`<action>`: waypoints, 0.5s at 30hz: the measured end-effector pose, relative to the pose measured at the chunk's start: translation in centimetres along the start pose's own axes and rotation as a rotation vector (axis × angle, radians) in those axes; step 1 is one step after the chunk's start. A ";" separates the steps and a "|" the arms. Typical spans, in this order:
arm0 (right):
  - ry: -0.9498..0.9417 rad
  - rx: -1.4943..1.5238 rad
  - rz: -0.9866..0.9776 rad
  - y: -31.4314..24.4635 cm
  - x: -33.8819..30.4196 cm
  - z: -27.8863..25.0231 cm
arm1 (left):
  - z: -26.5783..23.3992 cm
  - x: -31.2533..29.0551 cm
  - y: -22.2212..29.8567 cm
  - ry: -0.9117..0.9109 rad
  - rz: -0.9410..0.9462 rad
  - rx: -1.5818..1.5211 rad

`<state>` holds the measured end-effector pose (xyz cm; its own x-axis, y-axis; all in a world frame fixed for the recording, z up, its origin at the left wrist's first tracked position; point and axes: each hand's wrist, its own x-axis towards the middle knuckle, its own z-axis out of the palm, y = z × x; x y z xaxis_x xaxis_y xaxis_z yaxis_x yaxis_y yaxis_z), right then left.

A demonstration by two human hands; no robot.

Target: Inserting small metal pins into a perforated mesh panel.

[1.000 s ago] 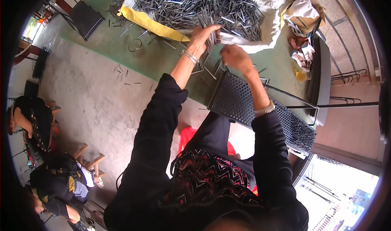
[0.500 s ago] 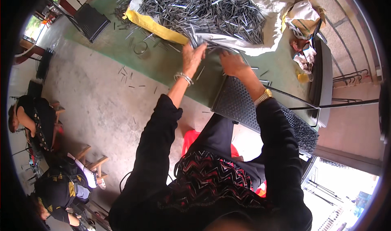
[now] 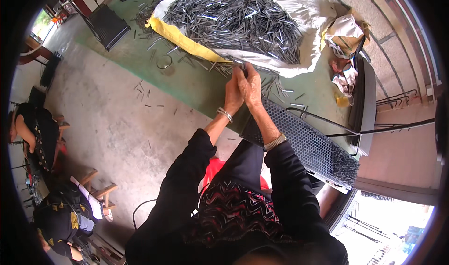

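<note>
My left hand (image 3: 233, 96) and my right hand (image 3: 250, 86) are together at the near edge of an open white sack (image 3: 305, 59) with a yellow border. Both are closed, fingertips pinched around a small bunch of thin dark metal rods (image 3: 241, 66), mostly hidden by the fingers. A large heap of the same short, slender rods (image 3: 234, 22) fills the sack. Just below my right hand lies a black perforated panel (image 3: 299, 132), packed with small round holes. Its far right end bristles with upright rods (image 3: 347, 171).
Loose rods (image 3: 276, 88) are scattered on the green tabletop (image 3: 196, 85), where a thin ring (image 3: 164, 62) also lies. To the right are a yellow cup (image 3: 344, 100), crumpled packaging (image 3: 346, 31) and a black metal bar (image 3: 397, 127). Two people (image 3: 65, 209) sit at the left by wooden stools (image 3: 96, 185).
My right hand has moved left and up to meet my left hand. The fanned bunch of rods in my left hand is now gathered between both hands' fingers.
</note>
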<state>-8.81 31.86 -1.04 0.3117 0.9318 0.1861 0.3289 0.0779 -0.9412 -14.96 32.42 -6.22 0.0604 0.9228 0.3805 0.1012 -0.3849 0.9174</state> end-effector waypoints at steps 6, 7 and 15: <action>0.096 -0.201 -0.047 -0.8 0.0 0.2 | 0.2 -0.5 -0.5 0.069 -0.004 -0.079; 0.109 -0.217 -0.048 -1.7 0.2 0.0 | 0.1 -0.3 -1.2 0.065 -0.017 0.000; -0.014 -0.107 -0.021 -1.6 2.9 -2.7 | -1.1 2.8 -2.0 0.047 -0.829 -1.104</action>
<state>-6.00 33.52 1.79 0.2914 0.9353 0.2009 0.4291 0.0600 -0.9013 -16.05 35.75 -6.84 0.3345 0.8815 -0.3334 -0.7423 0.4644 0.4831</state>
